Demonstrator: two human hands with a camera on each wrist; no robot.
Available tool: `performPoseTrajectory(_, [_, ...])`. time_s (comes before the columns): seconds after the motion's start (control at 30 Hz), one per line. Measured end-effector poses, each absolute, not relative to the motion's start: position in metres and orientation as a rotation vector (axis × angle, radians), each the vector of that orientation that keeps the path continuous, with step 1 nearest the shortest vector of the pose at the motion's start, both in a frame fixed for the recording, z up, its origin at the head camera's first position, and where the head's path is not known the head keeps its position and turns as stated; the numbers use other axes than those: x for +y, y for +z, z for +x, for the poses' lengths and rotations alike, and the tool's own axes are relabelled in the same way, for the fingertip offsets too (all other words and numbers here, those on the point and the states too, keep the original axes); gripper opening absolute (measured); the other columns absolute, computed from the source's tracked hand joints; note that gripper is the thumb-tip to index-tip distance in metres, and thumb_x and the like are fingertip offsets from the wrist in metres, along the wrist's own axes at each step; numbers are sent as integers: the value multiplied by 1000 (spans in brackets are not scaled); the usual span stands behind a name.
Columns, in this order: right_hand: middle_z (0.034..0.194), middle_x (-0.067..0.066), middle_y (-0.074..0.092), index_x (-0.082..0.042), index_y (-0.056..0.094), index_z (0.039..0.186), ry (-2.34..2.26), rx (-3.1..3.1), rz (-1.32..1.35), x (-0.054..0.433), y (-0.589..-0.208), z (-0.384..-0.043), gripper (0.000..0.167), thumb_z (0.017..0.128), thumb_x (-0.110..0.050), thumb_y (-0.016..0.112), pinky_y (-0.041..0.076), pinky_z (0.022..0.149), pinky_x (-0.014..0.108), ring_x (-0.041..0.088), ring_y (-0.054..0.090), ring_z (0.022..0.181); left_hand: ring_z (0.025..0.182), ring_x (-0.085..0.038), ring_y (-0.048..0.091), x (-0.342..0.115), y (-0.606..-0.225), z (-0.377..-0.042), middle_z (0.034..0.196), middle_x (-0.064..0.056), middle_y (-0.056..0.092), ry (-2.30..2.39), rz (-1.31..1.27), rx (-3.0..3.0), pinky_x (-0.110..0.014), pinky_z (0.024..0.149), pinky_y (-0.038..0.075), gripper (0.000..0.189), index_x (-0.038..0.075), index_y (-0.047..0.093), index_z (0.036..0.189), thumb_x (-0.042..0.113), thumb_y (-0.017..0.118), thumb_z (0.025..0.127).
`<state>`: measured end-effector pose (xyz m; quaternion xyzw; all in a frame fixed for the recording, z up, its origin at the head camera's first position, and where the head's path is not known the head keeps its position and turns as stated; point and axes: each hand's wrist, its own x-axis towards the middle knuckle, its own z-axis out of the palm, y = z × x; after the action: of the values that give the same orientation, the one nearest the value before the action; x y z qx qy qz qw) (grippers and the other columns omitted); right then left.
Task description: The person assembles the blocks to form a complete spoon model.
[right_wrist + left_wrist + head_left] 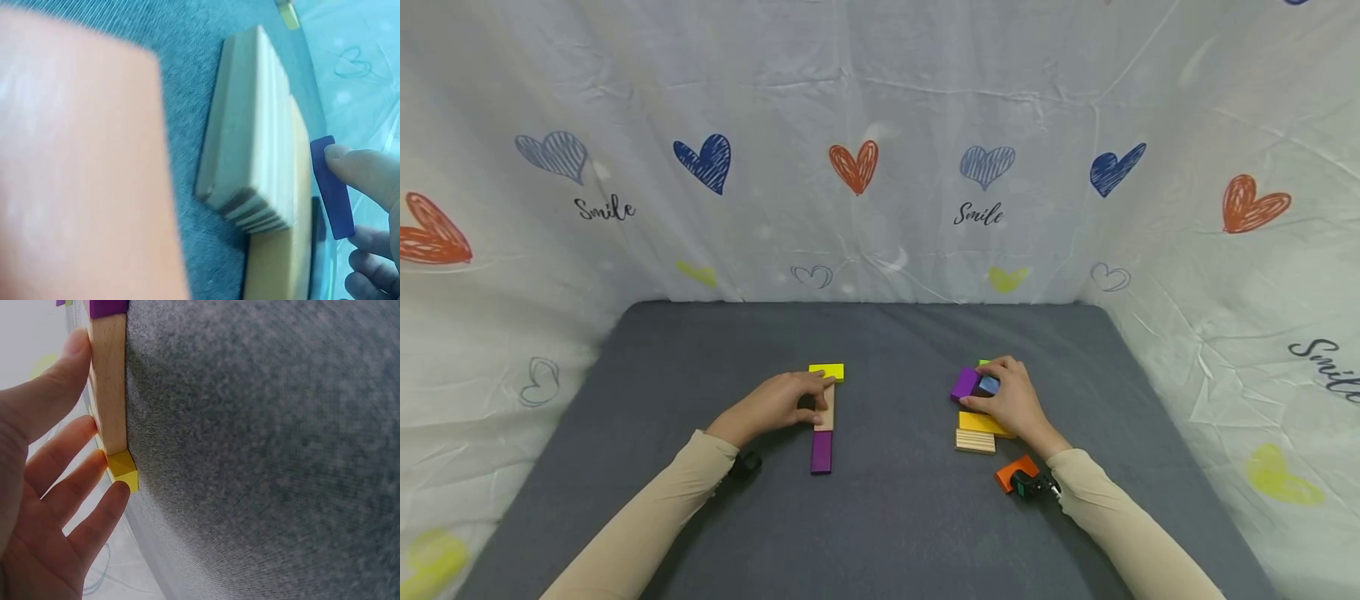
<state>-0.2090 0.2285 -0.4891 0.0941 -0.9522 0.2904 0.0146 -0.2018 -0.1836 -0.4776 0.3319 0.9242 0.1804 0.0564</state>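
A yellow block (827, 372), a plain wooden block (825, 408) and a purple block (822, 452) lie end to end in a line. My left hand (781, 404) touches this line from the left, its thumb and fairly straight fingers along the plain block (109, 381) and the yellow block (122, 465). Over a group of blocks on the right, my right hand (1011, 398) pinches another purple block (965, 384) between thumb and fingers. A blue block (989, 385) shows beneath that hand, and a green block (983, 362) is mostly hidden behind it.
Nearer than the right hand lie an orange-yellow block (977, 422), a ridged wooden block (975, 442) and an orange block (1015, 473), partly covered by the wrist camera (1030, 483). A grey cloth (880, 517) covers the table. A white printed curtain (910, 100) hangs around it.
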Motion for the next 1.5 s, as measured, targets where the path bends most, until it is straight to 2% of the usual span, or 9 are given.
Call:
performPoseTrajectory(0.17, [128,15,58,-9,64,124,913,-2948,307,224,-485,-206,60,78,-42,83,47,93,52,33,50,114,136,-27,53,-183,-476,-201,145,-5,58,547,1004,2796,-48,107,47,16,24,71,94,29,80,81])
performPoseTrajectory(0.47, [116,9,67,-12,65,121,949,-2888,403,206,-478,-196,58,74,-38,86,51,89,47,28,60,104,135,-28,53,-184,-477,-200,145,-6,57,540,1013,2804,-48,106,48,17,25,72,95,29,80,81])
performPoseTrajectory(0.83, [112,5,68,-13,65,117,1000,-2821,520,170,-481,-166,59,69,-36,90,54,83,36,21,60,100,135,-29,54,-184,-477,-199,145,-7,58,561,1028,2799,-50,106,48,17,24,72,95,28,80,81])
performPoseTrajectory(1.07, [112,-2,67,-19,65,118,1054,-2876,606,145,-492,-138,59,68,-40,90,55,86,31,14,58,100,128,-26,60,-184,-480,-201,143,-5,59,553,1042,2806,-44,98,53,16,25,70,93,29,80,81])
performPoseTrajectory(1.2, [112,-7,66,-21,64,118,1072,-2889,683,133,-498,-124,59,69,-43,89,54,86,27,10,56,99,129,-27,59,-184,-479,-201,143,-5,59,548,1034,2810,-46,100,52,16,25,71,94,29,80,81])
performPoseTrajectory(1.5, [109,-7,65,-20,62,124,1145,-2782,962,96,-503,-97,63,72,-44,87,51,84,23,8,55,99,133,-29,55,-183,-475,-201,144,-7,58,546,1014,2804,-50,105,48,16,24,72,95,28,80,81])
